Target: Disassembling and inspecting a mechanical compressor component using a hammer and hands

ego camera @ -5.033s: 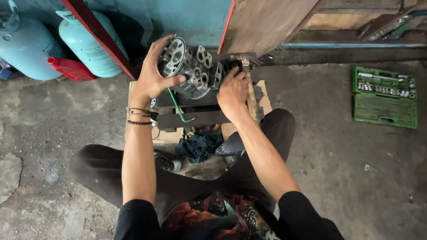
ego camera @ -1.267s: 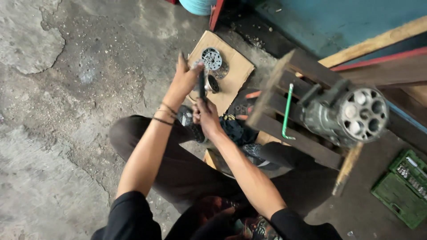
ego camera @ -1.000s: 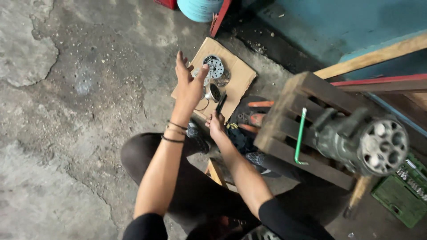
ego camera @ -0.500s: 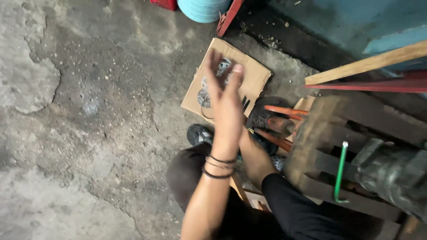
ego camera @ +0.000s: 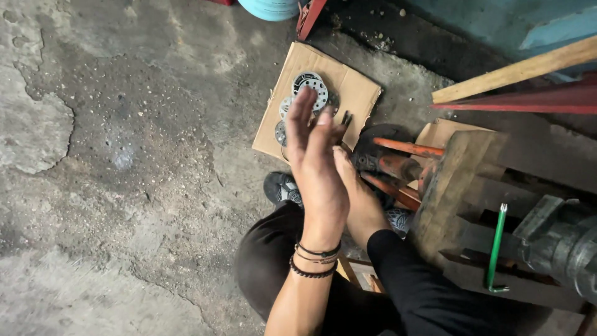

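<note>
Two hands (left (ego camera: 317,168), right (ego camera: 357,199)) pressed together

left hand (ego camera: 317,168) raised, fingers straight and spread, beaded wrist; right hand (ego camera: 354,196) flat beneath it

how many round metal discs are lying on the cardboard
3 at least: a large perforated disc at the middle of the cardboard sheet, a smaller one to its left, another below that. The raised left hand may hide more.

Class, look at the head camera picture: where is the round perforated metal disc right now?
The round perforated metal disc lies on the flat brown cardboard sheet on the concrete floor, just beyond the raised left hand's fingertips.
</note>
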